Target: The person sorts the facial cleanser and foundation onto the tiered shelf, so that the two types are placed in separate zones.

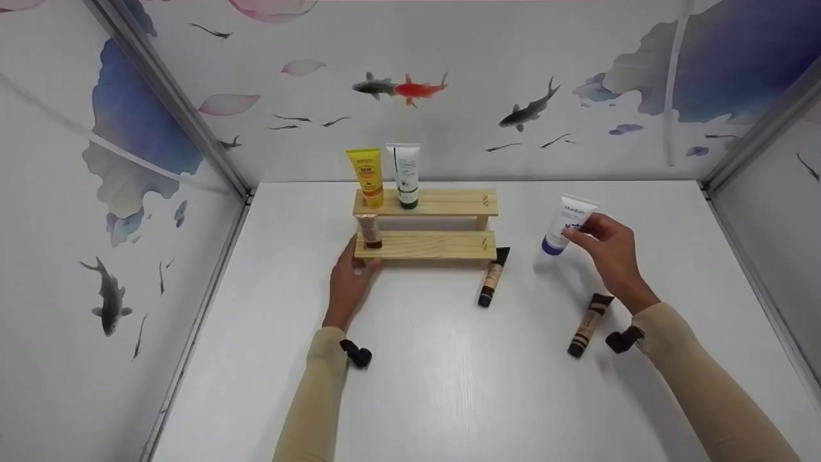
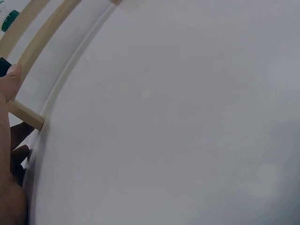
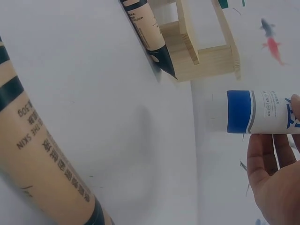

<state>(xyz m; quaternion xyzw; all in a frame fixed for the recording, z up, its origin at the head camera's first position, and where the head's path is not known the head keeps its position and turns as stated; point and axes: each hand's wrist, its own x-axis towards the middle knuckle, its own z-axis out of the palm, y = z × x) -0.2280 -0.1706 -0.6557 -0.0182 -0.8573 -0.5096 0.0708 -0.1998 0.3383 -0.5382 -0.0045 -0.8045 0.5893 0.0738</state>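
A two-tier wooden shelf (image 1: 442, 246) (image 2: 43, 38) (image 3: 207, 52) stands mid-table. My left hand (image 1: 350, 277) (image 2: 8, 183) grips its lower left corner, thumb on the slat. On the top tier stand a yellow tube (image 1: 367, 177) and a white tube with a dark cap (image 1: 405, 174). A small beige tube (image 1: 369, 231) stands on the lower tier. My right hand (image 1: 608, 249) (image 3: 275, 183) pinches a white tube with a blue cap (image 1: 566, 223) (image 3: 257, 112), held cap down just above the table, to the right of the shelf.
Two beige tubes with dark caps lie on the white table (image 1: 436, 372): one (image 1: 492, 277) (image 3: 147, 33) at the shelf's front right corner, the other (image 1: 589, 324) (image 3: 42, 164) near my right wrist. Fish-patterned walls close in the back and both sides.
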